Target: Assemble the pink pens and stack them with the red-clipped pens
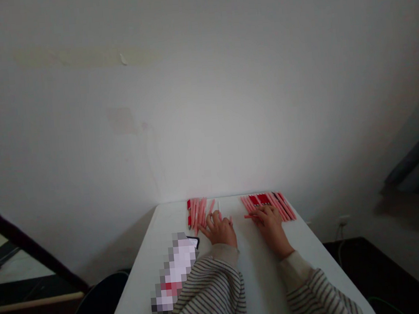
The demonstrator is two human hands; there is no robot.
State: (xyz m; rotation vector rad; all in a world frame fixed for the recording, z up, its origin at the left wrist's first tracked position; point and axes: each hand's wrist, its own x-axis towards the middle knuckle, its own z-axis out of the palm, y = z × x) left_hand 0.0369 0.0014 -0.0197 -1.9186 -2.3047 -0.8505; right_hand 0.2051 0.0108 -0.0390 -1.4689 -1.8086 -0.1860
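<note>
My left hand (220, 230) rests palm-down with its fingers spread, beside the left row of pink pens (198, 212). A loose pink pen (212, 205) lies just beyond its fingertips. Small pink bits show at the thumb and forefinger, too small to make out. My right hand (270, 225) pinches a short pinkish-red pen piece (250, 216) that points left. Just behind it, the right row of pens (286, 206) is partly covered by the hand. Red parts (259, 200) and a dark strip are among those pens.
A phone (178, 267), mostly blurred out, lies on the white table (140, 285) left of my left forearm. The pale wall (205, 103) stands right behind the table. A dark bin (98, 308) is on the floor to the left, and a wall socket (343, 220) is to the right.
</note>
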